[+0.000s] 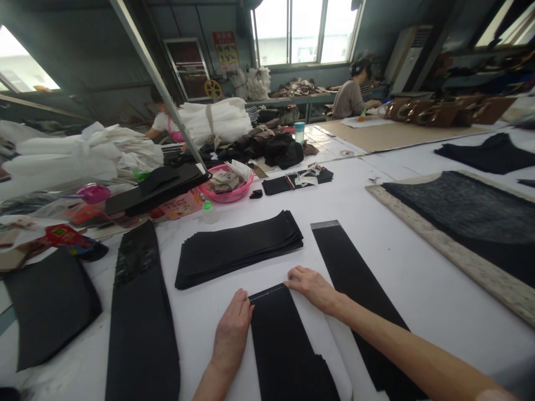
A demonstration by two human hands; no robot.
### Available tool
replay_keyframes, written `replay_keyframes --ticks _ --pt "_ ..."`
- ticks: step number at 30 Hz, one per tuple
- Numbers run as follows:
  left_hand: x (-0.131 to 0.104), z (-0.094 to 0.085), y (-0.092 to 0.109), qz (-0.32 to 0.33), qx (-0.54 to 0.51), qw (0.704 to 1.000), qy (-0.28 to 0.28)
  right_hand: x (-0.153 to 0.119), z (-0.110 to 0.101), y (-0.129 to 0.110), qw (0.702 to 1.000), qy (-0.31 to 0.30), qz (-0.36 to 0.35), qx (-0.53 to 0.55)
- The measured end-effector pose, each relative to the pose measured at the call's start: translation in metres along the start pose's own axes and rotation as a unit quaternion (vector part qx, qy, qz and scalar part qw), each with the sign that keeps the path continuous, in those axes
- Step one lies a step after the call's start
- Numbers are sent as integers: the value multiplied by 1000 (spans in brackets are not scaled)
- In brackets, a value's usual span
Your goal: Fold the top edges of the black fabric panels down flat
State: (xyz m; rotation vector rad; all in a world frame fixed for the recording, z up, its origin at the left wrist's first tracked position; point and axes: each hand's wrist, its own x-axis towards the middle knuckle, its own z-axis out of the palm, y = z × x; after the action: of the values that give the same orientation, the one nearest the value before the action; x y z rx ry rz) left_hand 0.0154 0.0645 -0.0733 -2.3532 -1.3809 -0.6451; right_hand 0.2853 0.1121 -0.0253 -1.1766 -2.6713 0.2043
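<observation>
— White counter [401, 262] carried everything; what lay nearest me?
— One black strip [284, 345], flat at the near edge, pale lining peeking out on its right.
— And behind it?
— The black stack [238, 248].
— My hands?
— Left hand [232, 334] and right hand [311, 287] pressed the strip's top corners, fingers flat, gripping nothing.

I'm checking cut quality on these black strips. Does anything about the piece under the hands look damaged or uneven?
Yes. The black strip that the left hand and right hand press flat has a ragged, stepped notch along its right edge near the bottom of the view, unlike the straight-edged strip beside it.
</observation>
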Motion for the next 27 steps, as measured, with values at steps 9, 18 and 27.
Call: replay_keyframes --ticks 9,18,27 --pt "6 -6 5 -53 6 998 -41 -1 1 5 992 70 80 63" --pt "35 -17 16 75 18 987 -139 18 14 -40 999 42 17 29" --pt "31 -18 14 75 38 984 -157 9 16 -40 999 29 21 -19"
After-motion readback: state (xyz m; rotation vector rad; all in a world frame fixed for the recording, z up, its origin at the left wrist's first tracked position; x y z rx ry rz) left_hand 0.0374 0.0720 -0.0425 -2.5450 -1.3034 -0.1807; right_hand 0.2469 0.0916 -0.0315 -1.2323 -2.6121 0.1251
